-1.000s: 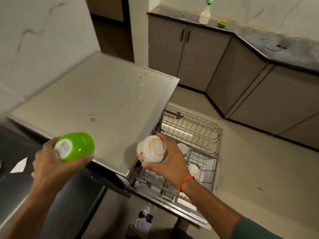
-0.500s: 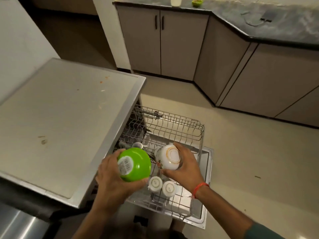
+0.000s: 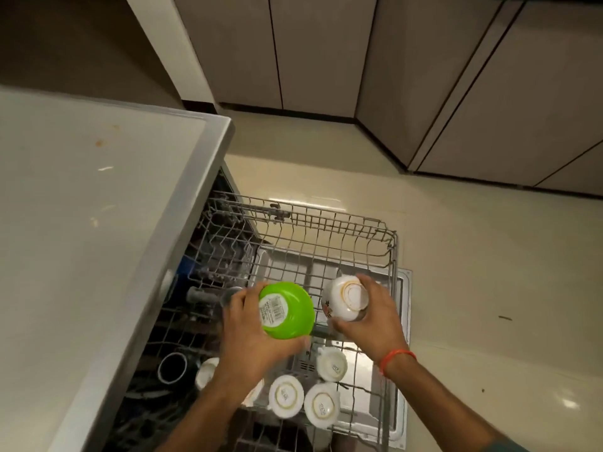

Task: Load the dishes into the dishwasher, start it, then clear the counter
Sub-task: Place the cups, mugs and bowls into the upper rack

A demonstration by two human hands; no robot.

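My left hand (image 3: 248, 334) grips a green bowl (image 3: 290, 309) held upside down, its labelled base facing me, above the pulled-out wire rack (image 3: 329, 243) of the dishwasher. A white bowl (image 3: 346, 298) with an orange ring and a flower print is gripped by my right hand (image 3: 375, 318), also upside down, just right of the green one. Both bowls hover over the rack's middle. Several white cups (image 3: 285, 396) stand upside down in the rack's near part. My left forearm hides part of the rack.
The dishwasher's grey top (image 3: 85, 243) fills the left side. The open door (image 3: 403, 321) lies under the rack. Grey cabinets (image 3: 424, 76) line the far side, with cream floor (image 3: 489, 288) to the right. A dark cup (image 3: 171, 367) sits at the rack's left.
Both hands came down and forward over the rack, and the left hand brought the green bowl from beside the dishwasher top to next to the white bowl. My view tilted downward.
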